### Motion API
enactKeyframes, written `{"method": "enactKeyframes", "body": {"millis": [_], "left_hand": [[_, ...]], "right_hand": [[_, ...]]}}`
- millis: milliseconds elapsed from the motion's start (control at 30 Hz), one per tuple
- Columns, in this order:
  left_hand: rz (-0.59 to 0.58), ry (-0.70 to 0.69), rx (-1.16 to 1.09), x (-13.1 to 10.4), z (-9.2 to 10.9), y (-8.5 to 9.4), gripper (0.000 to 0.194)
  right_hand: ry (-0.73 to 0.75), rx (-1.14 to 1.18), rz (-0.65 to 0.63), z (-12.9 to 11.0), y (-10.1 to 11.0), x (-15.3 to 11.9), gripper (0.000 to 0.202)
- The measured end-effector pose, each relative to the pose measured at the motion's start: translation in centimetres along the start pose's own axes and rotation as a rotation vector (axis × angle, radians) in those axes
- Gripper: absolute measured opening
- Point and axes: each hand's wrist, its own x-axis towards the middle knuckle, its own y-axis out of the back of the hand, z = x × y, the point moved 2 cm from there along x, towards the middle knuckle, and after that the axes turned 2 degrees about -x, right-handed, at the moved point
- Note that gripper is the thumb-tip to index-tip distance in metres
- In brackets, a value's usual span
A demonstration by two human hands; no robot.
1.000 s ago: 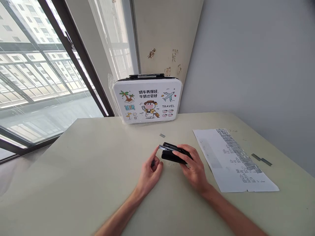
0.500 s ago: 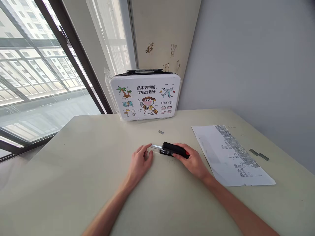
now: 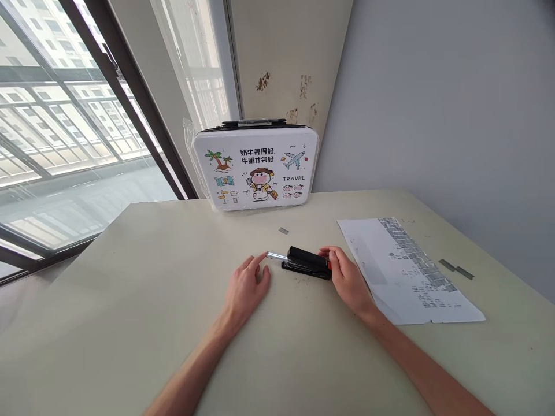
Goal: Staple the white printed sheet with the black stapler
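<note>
A black stapler (image 3: 309,261) lies on the table with its silver staple tray (image 3: 277,256) slid out toward the left. My left hand (image 3: 248,284) rests beside it, the outstretched index fingertip against the end of the tray. Its thumb is apart and it grips nothing. At the stapler's rear, near a red part (image 3: 329,265), my right hand (image 3: 348,283) has its thumb and fingers closed around the end. Some of those fingers are hidden behind the stapler. Tiny loose staples or scraps are scattered just below the stapler.
A white travel case (image 3: 260,167) with cartoon prints stands at the table's back, wrapped in plastic. One staple strip (image 3: 283,230) lies beyond the stapler. To the right are a printed paper sheet (image 3: 368,260) and two more strips (image 3: 456,269). A window (image 3: 56,127) is at left.
My right hand has shifted back along the stapler, from its body to its rear end. The left hand and stapler have hardly moved.
</note>
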Motion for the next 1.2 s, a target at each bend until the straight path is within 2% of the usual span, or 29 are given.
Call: {"method": "enactKeyframes", "body": {"millis": [133,367,533,700,767,867,967,1100,1200], "left_hand": [[-0.005,-0.028,-0.023,-0.1,0.2,-0.4,0.042],[-0.084,-0.089,-0.071,-0.6,1.7,-1.6,0.046],[-0.124,-0.09,-0.126,-1.2,2.8,-2.2,0.048],[-0.045,0.025,-0.166,-1.3,3.1,-1.8,0.037],[0.019,0.101,-0.27,-1.1,2.9,-1.4,0.028],[0.045,0.262,-0.669,-0.5,2.4,-1.3,0.016],[-0.008,0.363,-1.017,0.0,1.9,-1.5,0.027],[-0.043,0.414,-1.26,0.6,1.4,-1.3,0.031],[-0.051,0.442,-1.415,0.8,1.1,-0.9,0.036]], "right_hand": [[-0.028,0.006,-0.037,-0.3,-0.1,0.0,0.047],[-0.077,0.078,-0.127,-1.8,-0.5,-0.7,0.048],[0.046,0.072,-0.175,-2.0,-0.9,-0.8,0.039],[0.127,0.003,-0.188,-1.3,-1.2,-0.8,0.03],[0.156,-0.029,-0.186,-1.1,-1.4,-0.6,0.027],[0.205,-0.099,-0.144,-1.1,-2.1,0.5,0.027],[0.241,-0.149,-0.121,-1.2,-3.9,2.6,0.026],[0.29,-0.18,-0.11,-2.4,-7.1,6.0,0.025],[0.335,-0.191,-0.078,-4.4,-7.9,7.0,0.03]]}}
